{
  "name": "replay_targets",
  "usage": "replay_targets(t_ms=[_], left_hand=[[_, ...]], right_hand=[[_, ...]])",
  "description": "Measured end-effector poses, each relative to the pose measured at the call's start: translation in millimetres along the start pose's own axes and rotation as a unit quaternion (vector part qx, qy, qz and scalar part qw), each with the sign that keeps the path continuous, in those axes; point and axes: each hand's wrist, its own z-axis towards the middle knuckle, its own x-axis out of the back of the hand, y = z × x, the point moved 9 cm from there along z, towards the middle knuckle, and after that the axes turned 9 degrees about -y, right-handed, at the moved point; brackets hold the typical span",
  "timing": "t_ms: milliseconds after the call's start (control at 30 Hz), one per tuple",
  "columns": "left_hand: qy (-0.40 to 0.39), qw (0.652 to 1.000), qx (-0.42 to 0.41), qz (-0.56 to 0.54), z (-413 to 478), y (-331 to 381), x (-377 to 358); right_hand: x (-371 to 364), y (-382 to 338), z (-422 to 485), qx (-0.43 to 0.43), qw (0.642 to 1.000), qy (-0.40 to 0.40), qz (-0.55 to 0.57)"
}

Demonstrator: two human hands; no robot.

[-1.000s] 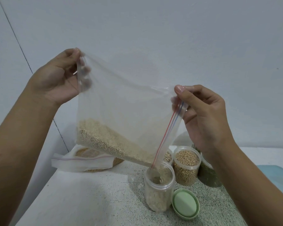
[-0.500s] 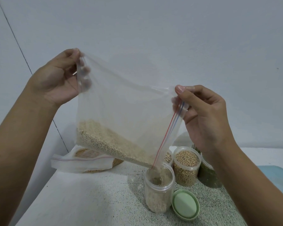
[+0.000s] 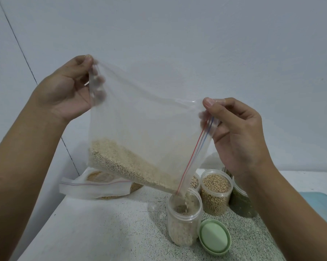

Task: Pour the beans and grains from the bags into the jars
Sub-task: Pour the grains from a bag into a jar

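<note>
Holds a clear bag (image 3: 149, 129) tilted above the counter (image 3: 102, 232), between both hands. Pinches its upper left corner in the left grip (image 3: 64, 91), thumb on the near side, fingertips behind the plastic and blurred by it. Pinches the top end of the zip edge in the right grip (image 3: 238, 136), thumb and forefinger closed on the red and blue strip.

Inside, pale grain (image 3: 128, 166) banked along the low edge, sloping right toward the mouth's bottom corner, just over an open jar (image 3: 183, 223). A thin trickle falling in; cannot tell whether the corner touches the rim. Fill level hard to read through the cloudy wall.

Beside that jar on the right, a green lid (image 3: 214, 236) flat on the counter; touching or just apart, cannot tell. Behind, an open bean jar (image 3: 216, 193), a third jar (image 3: 195, 182) mostly hidden by the bag's corner, and a dark green jar (image 3: 242, 204) largely covered by the right wrist. Far left, a second bag (image 3: 94, 187) lying flat, its top hidden behind the held one. At the right edge, something pale blue (image 3: 319, 202), cut off and unidentifiable.
</note>
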Motion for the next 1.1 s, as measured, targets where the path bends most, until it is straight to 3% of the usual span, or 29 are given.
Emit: replay_targets(t_ms=[1100], left_hand=[[-0.007,1.0,0.004,-0.017,-0.6,2.7,-5.0]], right_hand=[[-0.1,-5.4,-0.5,0.003,1.0,0.005,0.001]])
